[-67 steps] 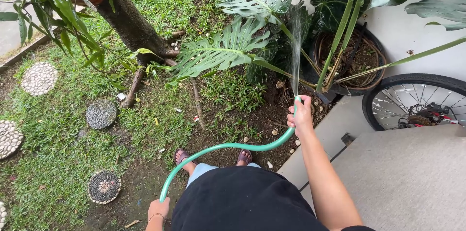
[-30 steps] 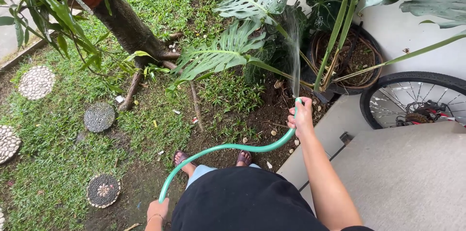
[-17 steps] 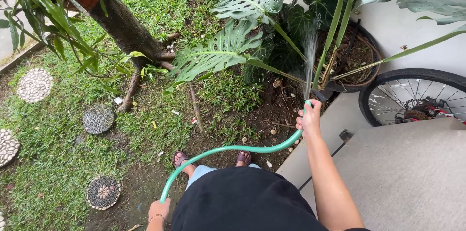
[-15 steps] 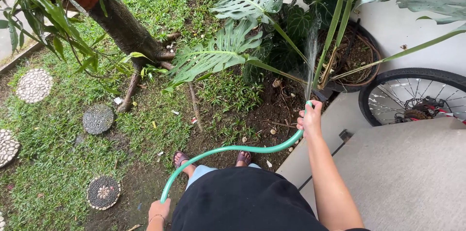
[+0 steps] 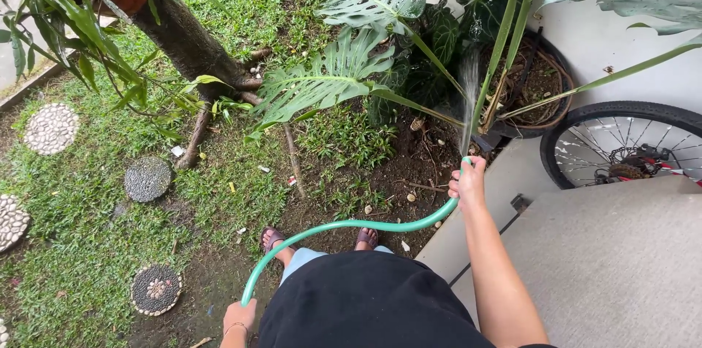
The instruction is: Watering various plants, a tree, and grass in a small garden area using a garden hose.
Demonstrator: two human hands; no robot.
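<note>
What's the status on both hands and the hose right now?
Right hand shut on green hose near its nozzle end, spraying toward the dark pot. Left hand grips hose lower down. Split leaves beside the spray.

Standing on wet soil, the person holds a green hose in both hands, right hand closed near its end, spraying water up at the potted plant, left hand gripping it low beside a bicycle wheel.

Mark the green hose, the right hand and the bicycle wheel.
green hose [image 5: 344,224], head view, middle of its curve.
right hand [image 5: 468,181], head view, back of the hand gripping the hose end.
bicycle wheel [image 5: 621,108], head view, top of the tyre.
</note>
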